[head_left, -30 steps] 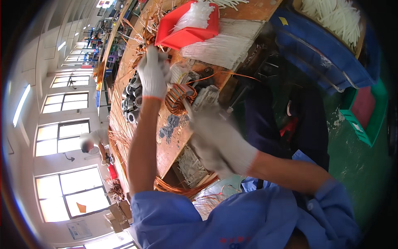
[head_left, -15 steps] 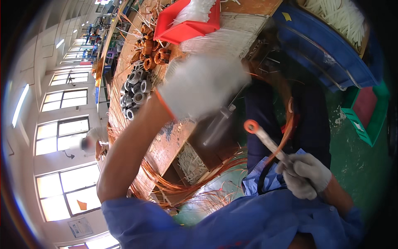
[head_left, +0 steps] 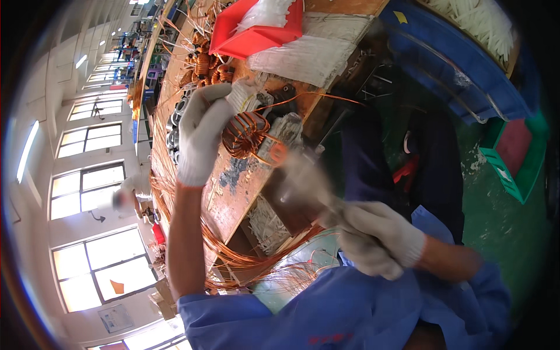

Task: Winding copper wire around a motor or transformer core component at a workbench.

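Note:
My left hand (head_left: 201, 134), in a white glove, has its fingers curled round the left side of a toroidal coil (head_left: 242, 135) wound with copper wire. The coil is at the bench's near edge, beside a grey-white block (head_left: 286, 129). From the coil a loose copper wire (head_left: 318, 93) runs off to the right. My right hand (head_left: 376, 236), also gloved, is closed round a stick-like tool (head_left: 309, 181), blurred by motion. Its orange ring-shaped end (head_left: 277, 153) is close to the coil's lower right; whether they touch I cannot tell.
Finished copper coils (head_left: 203, 64) and grey ring cores (head_left: 173, 137) lie on the wooden bench (head_left: 224, 204). A red bin (head_left: 256, 39) with white strips stands behind. Long copper wires (head_left: 251, 262) hang over the near edge. At right are a blue crate (head_left: 449, 64) and green tray (head_left: 513, 181).
My left hand has swung back to the left, uncovering the coil. The right hand has moved left and brought the tool's orange end up to the coil. Copper strands no longer show beside my legs.

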A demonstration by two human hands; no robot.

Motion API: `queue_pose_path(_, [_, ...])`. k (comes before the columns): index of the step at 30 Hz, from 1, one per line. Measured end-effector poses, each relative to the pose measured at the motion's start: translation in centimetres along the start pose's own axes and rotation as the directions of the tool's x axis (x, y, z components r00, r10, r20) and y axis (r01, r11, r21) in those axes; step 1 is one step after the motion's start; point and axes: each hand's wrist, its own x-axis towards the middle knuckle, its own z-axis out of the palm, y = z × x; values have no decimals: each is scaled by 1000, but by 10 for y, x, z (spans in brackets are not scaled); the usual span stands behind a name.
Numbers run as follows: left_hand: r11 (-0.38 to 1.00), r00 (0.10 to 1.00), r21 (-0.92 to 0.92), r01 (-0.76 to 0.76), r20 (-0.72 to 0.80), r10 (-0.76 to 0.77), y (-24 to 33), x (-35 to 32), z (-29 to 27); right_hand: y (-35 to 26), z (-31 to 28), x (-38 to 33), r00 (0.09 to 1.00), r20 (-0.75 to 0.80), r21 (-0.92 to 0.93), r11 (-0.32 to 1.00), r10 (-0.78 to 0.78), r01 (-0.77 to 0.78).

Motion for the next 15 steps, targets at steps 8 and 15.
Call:
queue_pose_path(8, [508, 813, 635, -582, 470, 344, -3, -14, 3, -71, -25, -51, 909, -350, -564, 825, -229, -9])
queue_pose_path(15, [510, 799, 616, -600, 437, 413, -10, -18, 4, -191, 48, 114, 465, 665, -617, -781, -584, -98])
